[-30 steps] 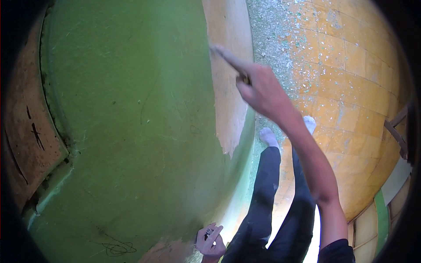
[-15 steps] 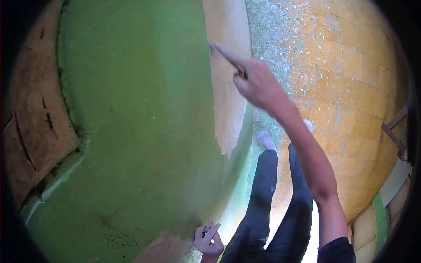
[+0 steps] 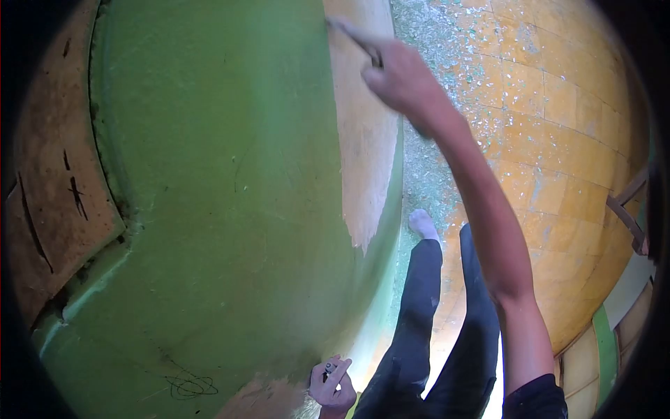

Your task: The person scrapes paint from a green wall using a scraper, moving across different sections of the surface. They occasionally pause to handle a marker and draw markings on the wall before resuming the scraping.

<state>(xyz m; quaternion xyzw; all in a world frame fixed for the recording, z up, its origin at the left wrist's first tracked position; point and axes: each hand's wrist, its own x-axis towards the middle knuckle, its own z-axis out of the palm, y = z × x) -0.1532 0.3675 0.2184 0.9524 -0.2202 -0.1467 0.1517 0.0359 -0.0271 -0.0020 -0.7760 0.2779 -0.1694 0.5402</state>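
Note:
My right hand reaches up along the wall, fingers closed round a slim scraper-like tool. Motion blurs the tool, and its exact shape is hard to see. Its dark tip meets the edge between the green paint and the bare tan strip. Low in the view, my left hand is closed beside the wall. A small grey object with a round end shows between its fingers, too little visible to name.
Paint flakes cover the orange tiled floor along the wall's foot. My legs and one pale-socked foot show below. At left is a brown panel with dark marks. Scribbled black lines mark the green paint.
My right hand and its tool have moved up and slightly left along the paint edge. My left hand stays about where it was.

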